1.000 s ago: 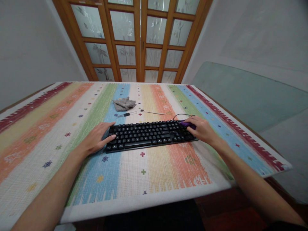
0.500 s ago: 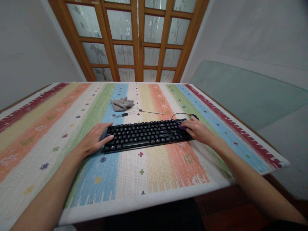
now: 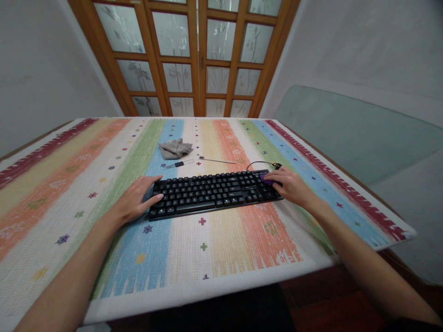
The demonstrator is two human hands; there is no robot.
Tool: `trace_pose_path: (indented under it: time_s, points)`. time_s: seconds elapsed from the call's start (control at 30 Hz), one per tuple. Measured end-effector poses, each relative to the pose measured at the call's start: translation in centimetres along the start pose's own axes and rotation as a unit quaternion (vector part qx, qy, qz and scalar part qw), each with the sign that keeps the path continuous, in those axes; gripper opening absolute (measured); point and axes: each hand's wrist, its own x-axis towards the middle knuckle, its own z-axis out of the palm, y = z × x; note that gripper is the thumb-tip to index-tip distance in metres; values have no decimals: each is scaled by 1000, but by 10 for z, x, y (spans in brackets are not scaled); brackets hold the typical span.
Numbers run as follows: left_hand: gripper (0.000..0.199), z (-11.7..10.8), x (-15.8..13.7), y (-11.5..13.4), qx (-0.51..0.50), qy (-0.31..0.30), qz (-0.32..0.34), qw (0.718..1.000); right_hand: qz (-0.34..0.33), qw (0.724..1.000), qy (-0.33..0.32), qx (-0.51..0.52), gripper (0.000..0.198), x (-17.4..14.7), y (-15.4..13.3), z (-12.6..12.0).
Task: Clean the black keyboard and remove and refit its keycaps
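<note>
Keyboard (image 3: 200,196) is being gripped by L hand (image 3: 138,199); R hand (image 3: 290,186) is pinching purple lump (image 3: 266,180) at its right end, prob. mid-job; cloth (image 3: 175,149) & brush (image 3: 218,160) lying untouched, upper-ctr.

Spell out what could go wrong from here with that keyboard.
The purple piece under the right hand might catch or press keys at the right end of the keyboard.
The cable curves behind that end, close to the right hand, so a finger could snag it.
If the left hand eases off the left end, the keyboard might slide on the tablecloth.
</note>
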Motion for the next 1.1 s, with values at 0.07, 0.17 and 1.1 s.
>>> trace_pose_path:
  time_s: [0.07,0.17,1.1]
  points:
    - [68,1,0,-1,1,2,-1,1000,-4,1000,-8,-5,33,0,0,0]
    - [68,1,0,-1,1,1,-5,1000,-5,1000,-18,-9,32,0,-2,-1]
    - [69,0,0,2,-6,1,-14,1000,70,997,27,-11,25,-12,4,2]
